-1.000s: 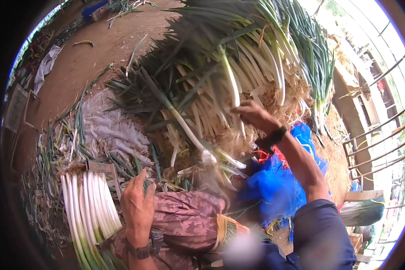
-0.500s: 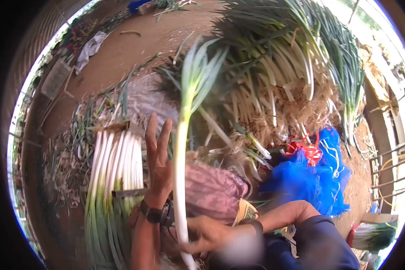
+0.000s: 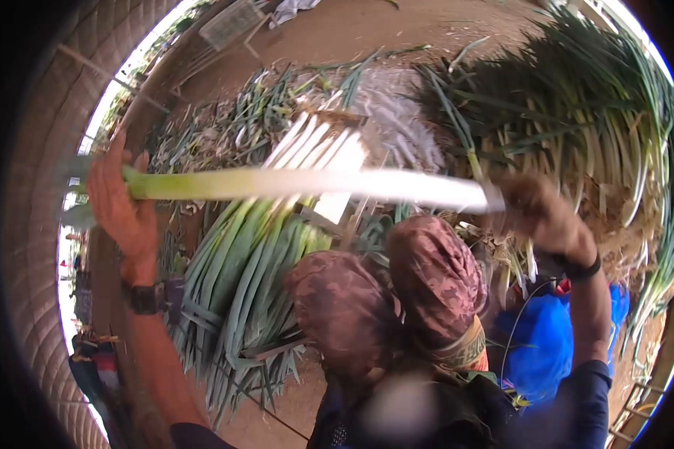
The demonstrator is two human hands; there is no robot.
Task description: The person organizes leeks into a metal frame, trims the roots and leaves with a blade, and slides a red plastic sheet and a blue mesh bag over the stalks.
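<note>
A single leek is stretched almost level across the view, its white end to the right and its green end to the left. My left hand is closed round the green part, with leaves poking out behind it. At the white root end is my right hand, its fingers curled and blurred by motion against the stalk. Below the held leek, a row of trimmed leeks lies in a low wooden holder, white ends away from me.
A large heap of untrimmed leeks with roots lies at right. Blue netting is beside my right forearm. Leaf scraps cover the ground at far left. My knees in patterned trousers are in the middle.
The leek has swung from upright to level and been raised. My left hand, open before, has closed on its green part. My right hand has moved up and right. The view has shifted left.
</note>
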